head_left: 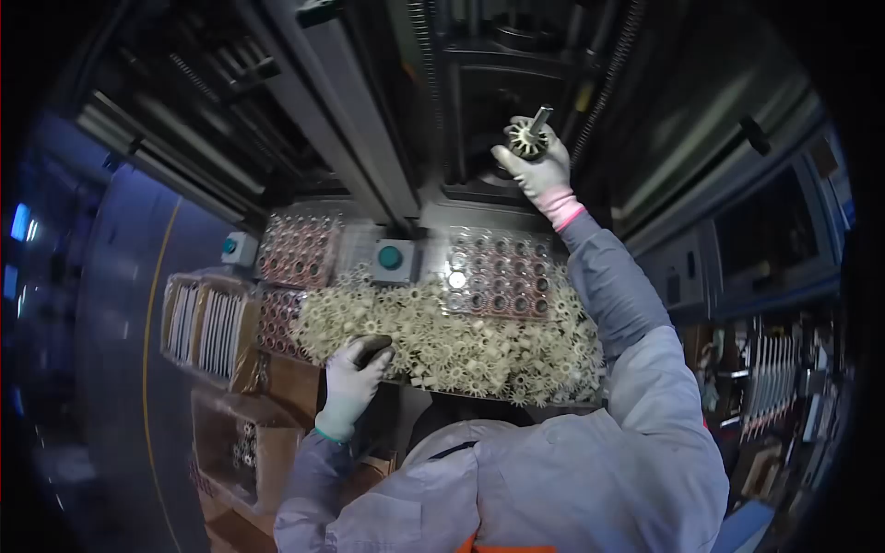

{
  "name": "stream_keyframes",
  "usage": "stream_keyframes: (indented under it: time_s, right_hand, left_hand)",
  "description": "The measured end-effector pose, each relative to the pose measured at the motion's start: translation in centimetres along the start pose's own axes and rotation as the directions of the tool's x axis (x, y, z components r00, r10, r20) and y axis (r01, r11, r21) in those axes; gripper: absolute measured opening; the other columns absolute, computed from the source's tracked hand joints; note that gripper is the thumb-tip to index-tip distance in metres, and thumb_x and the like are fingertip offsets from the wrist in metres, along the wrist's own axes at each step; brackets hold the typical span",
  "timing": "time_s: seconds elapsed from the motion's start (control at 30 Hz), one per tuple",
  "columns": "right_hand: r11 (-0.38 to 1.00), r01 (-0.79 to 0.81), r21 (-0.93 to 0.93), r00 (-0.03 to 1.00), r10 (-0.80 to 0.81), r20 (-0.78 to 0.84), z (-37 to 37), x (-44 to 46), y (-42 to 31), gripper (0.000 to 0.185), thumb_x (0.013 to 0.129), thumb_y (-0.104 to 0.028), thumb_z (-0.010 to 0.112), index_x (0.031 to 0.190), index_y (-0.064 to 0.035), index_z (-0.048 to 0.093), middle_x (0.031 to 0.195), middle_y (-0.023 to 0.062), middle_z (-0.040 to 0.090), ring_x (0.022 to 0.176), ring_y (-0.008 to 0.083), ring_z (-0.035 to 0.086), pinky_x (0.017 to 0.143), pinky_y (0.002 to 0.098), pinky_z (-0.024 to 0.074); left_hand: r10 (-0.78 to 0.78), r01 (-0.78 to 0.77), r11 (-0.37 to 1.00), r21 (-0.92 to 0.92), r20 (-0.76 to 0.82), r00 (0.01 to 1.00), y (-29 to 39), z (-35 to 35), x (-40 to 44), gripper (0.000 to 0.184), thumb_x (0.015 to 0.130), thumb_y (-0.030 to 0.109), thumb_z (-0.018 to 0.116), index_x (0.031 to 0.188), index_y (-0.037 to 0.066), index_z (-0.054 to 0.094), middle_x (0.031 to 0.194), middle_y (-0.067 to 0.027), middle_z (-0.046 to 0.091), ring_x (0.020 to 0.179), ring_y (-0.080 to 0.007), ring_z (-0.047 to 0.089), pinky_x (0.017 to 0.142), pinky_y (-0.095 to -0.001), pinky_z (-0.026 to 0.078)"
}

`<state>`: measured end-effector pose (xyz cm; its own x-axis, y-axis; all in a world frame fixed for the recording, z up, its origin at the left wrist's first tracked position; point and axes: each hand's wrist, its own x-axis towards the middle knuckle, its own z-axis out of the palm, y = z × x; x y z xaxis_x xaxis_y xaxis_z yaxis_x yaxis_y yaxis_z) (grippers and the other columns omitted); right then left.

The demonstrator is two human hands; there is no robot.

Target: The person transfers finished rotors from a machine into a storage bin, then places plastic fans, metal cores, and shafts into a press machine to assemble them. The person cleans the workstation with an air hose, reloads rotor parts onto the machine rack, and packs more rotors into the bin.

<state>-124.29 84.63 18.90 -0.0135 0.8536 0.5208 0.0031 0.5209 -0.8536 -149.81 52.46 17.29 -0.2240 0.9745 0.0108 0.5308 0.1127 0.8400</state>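
My right hand (542,170), in a white glove with a pink cuff, is raised in front of the machine. Its fingers are closed round a motor rotor (527,138) with a pale slotted end face and a metal shaft sticking up. My left hand (352,382), gloved in white with a green cuff, is at the near left edge of a large pile of cream star-shaped plastic parts (489,355). Its fingers are curled about a small dark piece (372,347), whose kind I cannot make out.
Clear trays of copper-coloured round parts (498,276) (300,249) lie right and left of a green button box (392,260). Another green button (230,246) stands farther left. A carton of white strips (207,327) and an open box (241,452) are at left. Metal machine columns (355,129) rise ahead.
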Motion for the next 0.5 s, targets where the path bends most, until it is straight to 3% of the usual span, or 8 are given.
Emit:
stream_keyframes:
  time_s: [0.03, 0.1, 0.13, 0.27, 0.37, 0.4, 0.43, 0.5]
  right_hand:
    - [0.996, -0.092, -0.017, 0.994, 0.093, 0.064, -1.5, -1.3, -1.5, 0.048, 0.076, -0.019, 0.086, 0.114, -0.0019, 0.062, 0.094, -0.0007, 0.067, 0.085, 0.0100, 0.062, 0.080, 0.0275, 0.0523]
    - [0.923, -0.375, -0.085, 0.911, 0.384, 0.148, -4.7, -4.7, -8.2, 0.053, 0.076, -0.021, 0.086, 0.118, -0.0024, 0.060, 0.101, 0.0019, 0.066, 0.091, 0.0103, 0.062, 0.084, 0.0274, 0.0521]
    - [0.902, -0.382, -0.200, 0.910, 0.405, 0.088, -6.1, -7.0, -9.5, 0.051, 0.076, -0.022, 0.084, 0.116, -0.0016, 0.061, 0.104, 0.0038, 0.067, 0.094, 0.0118, 0.063, 0.087, 0.0282, 0.0514]
    - [0.689, -0.578, -0.437, 0.796, 0.594, -0.115, -12.0, -17.3, -13.5, 0.043, 0.076, -0.023, 0.081, 0.108, 0.0008, 0.065, 0.102, 0.0082, 0.069, 0.095, 0.0150, 0.065, 0.089, 0.0306, 0.0504]
    - [0.459, -0.693, -0.556, 0.667, 0.700, -0.253, -16.6, -23.2, -17.7, 0.040, 0.077, -0.024, 0.080, 0.106, -0.0011, 0.066, 0.093, 0.0065, 0.069, 0.086, 0.0142, 0.063, 0.081, 0.0298, 0.0507]
    - [0.509, -0.755, -0.414, 0.640, 0.710, -0.294, -18.1, -24.7, -19.4, 0.042, 0.076, -0.027, 0.081, 0.106, -0.0024, 0.066, 0.087, 0.0064, 0.067, 0.081, 0.0145, 0.062, 0.078, 0.0295, 0.0509]
    - [0.447, -0.755, -0.480, 0.635, 0.679, -0.368, -20.0, -25.8, -21.5, 0.041, 0.075, -0.027, 0.081, 0.104, -0.0023, 0.066, 0.086, 0.0064, 0.067, 0.079, 0.0144, 0.062, 0.077, 0.0297, 0.0509]
    - [0.352, -0.741, -0.572, 0.650, 0.588, -0.481, -24.2, -27.4, -24.6, 0.042, 0.074, -0.032, 0.080, 0.099, -0.0016, 0.066, 0.086, 0.0110, 0.069, 0.081, 0.0195, 0.065, 0.077, 0.0332, 0.0517]
  left_hand:
    - [0.023, -0.017, 0.998, -0.061, 0.104, 0.994, 0.2, 1.1, 1.5, 0.020, 0.085, 0.003, 0.072, 0.104, 0.000, 0.072, 0.092, -0.0089, 0.070, 0.087, -0.0166, 0.067, 0.080, -0.0288, 0.053]
    - [0.325, -0.345, 0.936, 0.063, 0.214, 0.921, 2.1, 4.0, 5.0, 0.020, 0.086, 0.008, 0.073, 0.105, 0.001, 0.072, 0.095, -0.0110, 0.071, 0.091, -0.0222, 0.067, 0.082, -0.0343, 0.053]
    - [0.457, -0.493, 0.863, 0.107, 0.249, 0.854, 3.5, 5.6, 6.6, 0.020, 0.086, 0.010, 0.073, 0.105, 0.002, 0.072, 0.098, -0.0119, 0.070, 0.091, -0.0248, 0.067, 0.083, -0.0368, 0.053]
    - [0.519, -0.575, 0.817, -0.032, 0.475, 0.711, 5.9, 14.1, 12.7, 0.027, 0.088, 0.022, 0.072, 0.110, 0.007, 0.072, 0.103, -0.0148, 0.069, 0.095, -0.0310, 0.066, 0.084, -0.0385, 0.053]
    - [0.496, -0.683, 0.727, 0.069, 0.635, 0.592, 3.8, 20.4, 16.2, 0.039, 0.084, 0.036, 0.074, 0.114, 0.013, 0.070, 0.104, -0.0144, 0.070, 0.098, -0.0323, 0.067, 0.084, -0.0416, 0.054]
    - [0.536, -0.685, 0.727, 0.045, 0.586, 0.608, 5.5, 19.8, 15.8, 0.041, 0.081, 0.039, 0.077, 0.111, 0.012, 0.070, 0.102, -0.0135, 0.071, 0.093, -0.0320, 0.068, 0.082, -0.0417, 0.054]
    - [0.380, -0.621, 0.775, 0.114, 0.701, 0.603, 6.8, 20.2, 16.2, 0.038, 0.080, 0.037, 0.078, 0.105, 0.009, 0.070, 0.098, -0.0131, 0.072, 0.092, -0.0312, 0.069, 0.081, -0.0414, 0.054]
    - [0.450, -0.642, 0.762, 0.086, 0.642, 0.620, 7.4, 20.0, 15.9, 0.035, 0.077, 0.033, 0.081, 0.094, 0.005, 0.069, 0.091, -0.0154, 0.071, 0.088, -0.0321, 0.068, 0.079, -0.0417, 0.053]
